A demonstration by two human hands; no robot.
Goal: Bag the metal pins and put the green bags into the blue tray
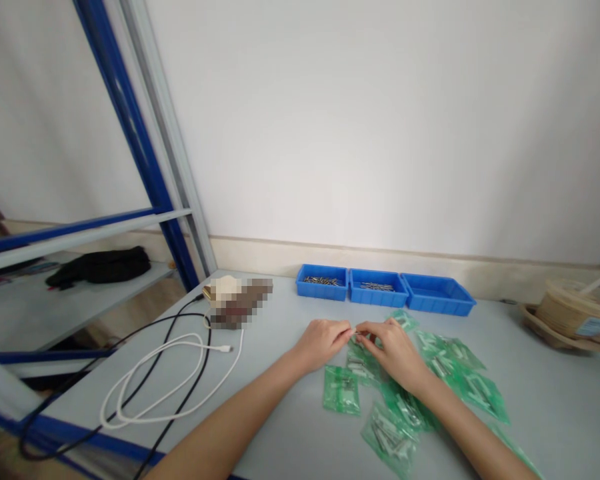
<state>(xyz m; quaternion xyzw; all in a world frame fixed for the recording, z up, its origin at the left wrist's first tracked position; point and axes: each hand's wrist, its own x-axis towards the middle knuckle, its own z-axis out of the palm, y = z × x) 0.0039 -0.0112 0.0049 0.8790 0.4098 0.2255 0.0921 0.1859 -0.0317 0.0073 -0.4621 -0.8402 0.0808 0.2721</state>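
My left hand (325, 341) is closed in a pinch, its fingertips almost meeting those of my right hand (391, 350). Between the two sets of fingers shows a small thin piece, too small to name. The right fingers are curled and pinched on it too. Under and around my right hand lie several green-tinted clear plastic bags with metal hardware inside. One small green bag (341, 390) lies just below my left hand, and another bag (390, 440) with long metal pieces sits nearer the front.
Three blue bins stand in a row by the wall: the left bin (323, 291) and middle bin (377, 298) hold thin metal pieces, beside the right bin (437, 305). A white cable (180, 340) and black cables lie left. A lidded tub (575, 310) sits right.
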